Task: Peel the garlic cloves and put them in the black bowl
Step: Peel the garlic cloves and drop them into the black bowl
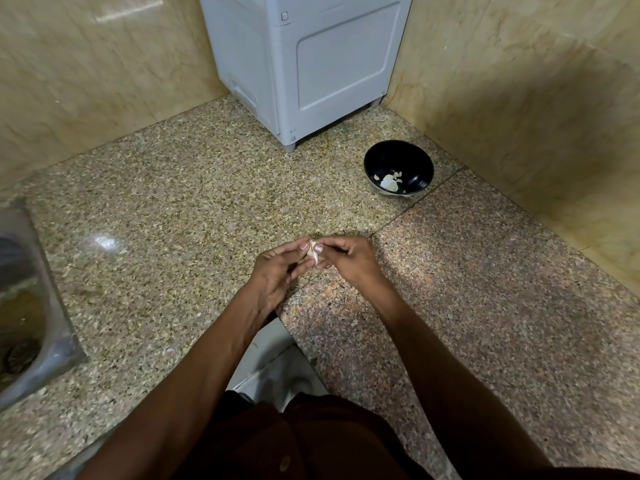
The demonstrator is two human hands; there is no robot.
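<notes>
A speckled granite countertop (173, 209) is spread beneath and around the fingers, and a seam is seen in it just beyond them. Marble-look wall panels (519, 81) rise well beyond the fingertips on both sides. A grey appliance (311, 64) is stood in the corner, far ahead of the fingers. A steel sink (24, 299) is set well off to the left of them.

The black bowl (422, 164) is placed ahead and to the right of the fingers, well apart from them, near the appliance's foot. A few pale pieces, apparently peeled cloves, are held in it already, so the task is judged to be partly done.

The left hand (277, 271) and the right hand (349, 259) are brought together above the counter. Between their fingertips a garlic clove (314, 252) is pinched; the fingers of both hands are curled and closed on it, with thumbs pressed against its papery skin. Whether the skin has been started cannot be told.

From here, the clove could be squeezed out and dropped onto the counter if the pinch is tightened on a slippery surface. Flakes of skin could be carried into the bowl with the clove if they stay stuck to it. A reach across open counter is needed, so the clove could be lost on the way.
</notes>
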